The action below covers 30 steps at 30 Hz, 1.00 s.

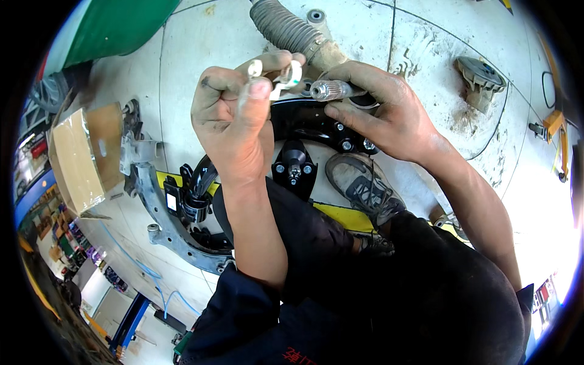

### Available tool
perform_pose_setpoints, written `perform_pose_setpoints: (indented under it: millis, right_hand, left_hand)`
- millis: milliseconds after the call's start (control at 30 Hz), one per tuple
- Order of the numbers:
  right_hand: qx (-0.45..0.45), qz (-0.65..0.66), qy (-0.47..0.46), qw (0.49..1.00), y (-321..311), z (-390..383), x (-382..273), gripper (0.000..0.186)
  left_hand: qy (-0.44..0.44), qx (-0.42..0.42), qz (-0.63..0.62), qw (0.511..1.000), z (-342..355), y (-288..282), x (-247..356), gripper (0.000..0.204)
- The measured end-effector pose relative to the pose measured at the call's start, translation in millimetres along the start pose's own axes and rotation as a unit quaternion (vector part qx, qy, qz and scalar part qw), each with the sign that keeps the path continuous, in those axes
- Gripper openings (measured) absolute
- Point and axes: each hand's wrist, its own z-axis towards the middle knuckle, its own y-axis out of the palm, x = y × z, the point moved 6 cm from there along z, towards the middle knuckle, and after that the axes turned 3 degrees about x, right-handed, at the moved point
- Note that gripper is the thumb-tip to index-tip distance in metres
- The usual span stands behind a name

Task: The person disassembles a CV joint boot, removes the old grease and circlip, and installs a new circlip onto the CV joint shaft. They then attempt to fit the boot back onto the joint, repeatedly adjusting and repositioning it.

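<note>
My left hand (234, 115) is raised at the centre left, its thumb and fingers closed on a small cream-white clip (296, 69) with a ring-shaped end. To its right, my right hand (395, 109) grips a metal splined shaft (330, 91), whose toothed tip points left toward the clip. A small gap separates clip and shaft. Behind and below the hands lies a glossy black curved metal arm (322, 121) with bolts along it. Beneath that is a black bracket with a ball joint (295, 161). The shaft's rear part is hidden by my right hand.
A ribbed rubber boot (286, 27) lies beyond my hands. At left are a cardboard box (76, 161) and a worn grey metal arm (167, 216). A dirty round part (480, 79) sits at far right. My shoe (365, 185) stands beside the black parts; a blue hose (146, 267) crosses the floor.
</note>
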Motion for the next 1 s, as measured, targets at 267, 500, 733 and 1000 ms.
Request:
perform_pose_setpoints:
  millis: [267, 500, 733, 1000]
  right_hand:
    - [0.008, -0.034, -0.004, 0.999, 2, -2, 3, 0.033]
    - [0.009, -0.048, -0.013, 0.999, 3, -2, 5, 0.033]
    - [0.006, -0.035, -0.007, 0.999, 3, -2, 6, 0.03]
    - [-0.005, -0.035, -0.011, 0.999, 3, -2, 6, 0.031]
  left_hand:
    - [0.095, -0.001, -0.013, 0.995, -6, 17, 0, 0.054]
    - [0.13, -0.044, -0.016, 0.99, 0, 17, 2, 0.053]
    - [0.131, -0.031, 0.02, 0.991, -4, 15, 7, 0.051]
    - [0.198, -0.066, 0.098, 0.973, -11, 22, 10, 0.057]
